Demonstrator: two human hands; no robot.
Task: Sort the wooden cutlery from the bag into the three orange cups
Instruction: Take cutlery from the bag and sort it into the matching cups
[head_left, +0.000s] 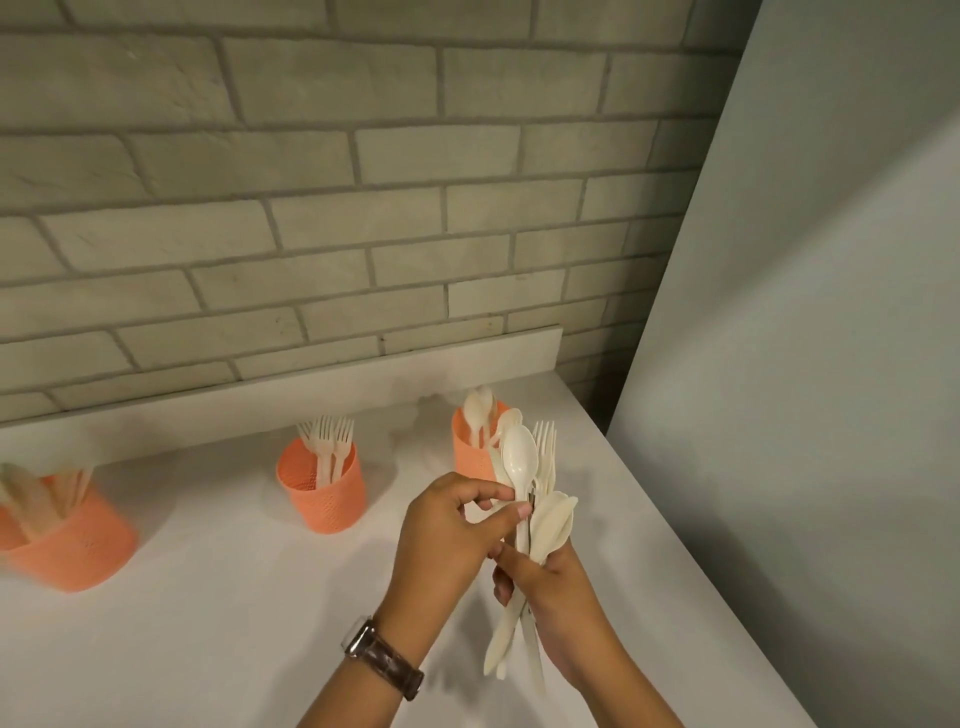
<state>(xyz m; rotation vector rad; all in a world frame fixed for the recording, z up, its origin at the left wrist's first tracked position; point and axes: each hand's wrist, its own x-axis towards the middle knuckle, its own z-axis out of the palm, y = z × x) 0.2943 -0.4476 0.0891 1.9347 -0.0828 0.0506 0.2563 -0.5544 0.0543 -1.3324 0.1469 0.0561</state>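
Your right hand (558, 597) grips a mixed bundle (553, 519) of pale cutlery by its middle, upright, over the counter (208, 623) near its right edge. Left hand (447, 535): fingers (513, 513) pinched on the neck of one spoon (519, 457) at the bundle's front. Orange cups along the back edge: left cup (67, 545) contents blurred, middle cup (324, 499) forks, right cup (467, 449) spoons, just behind the bundle

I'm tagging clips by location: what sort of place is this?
Likely a kitchen or café service counter, though little shows: a white countertop runs against a grey brick wall, and an orange cup on it is stocked with forks, like a self-serve cutlery station.
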